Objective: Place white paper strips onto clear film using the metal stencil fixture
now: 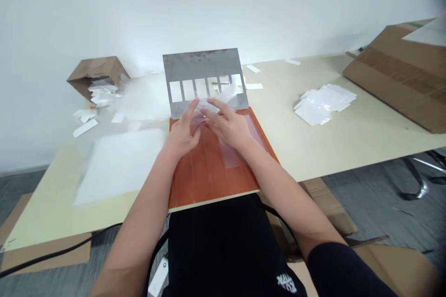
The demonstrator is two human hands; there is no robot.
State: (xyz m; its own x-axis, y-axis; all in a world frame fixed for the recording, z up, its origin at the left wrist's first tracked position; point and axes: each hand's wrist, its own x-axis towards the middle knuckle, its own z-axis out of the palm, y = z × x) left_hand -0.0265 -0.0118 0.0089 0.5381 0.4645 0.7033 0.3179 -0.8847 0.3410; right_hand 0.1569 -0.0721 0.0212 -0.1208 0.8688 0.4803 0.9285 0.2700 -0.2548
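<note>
A thin translucent plastic film (228, 95) is held between my two hands, above the hinge side of an orange board (195, 176). My left hand (184, 132) has its fingers bent around the film's left part. On the other side, my right hand (230, 126) pinches it with curved fingers; the exact grip points are partly hidden. Behind the hands a grey metal plate (202, 62) with several rectangular openings stands tilted up from the board's far edge. A pale translucent sheet (232, 155) lies on the board's right side, partly under my right forearm.
White sheets (121, 162) lie left on the table (285, 158). An open cardboard box (104, 69) with white pieces sits at the back left. A pile of clear-wrapped white packets (325, 102) rests to the right, before a large carton (397, 74). Paper strips (253, 86) lie behind the plate.
</note>
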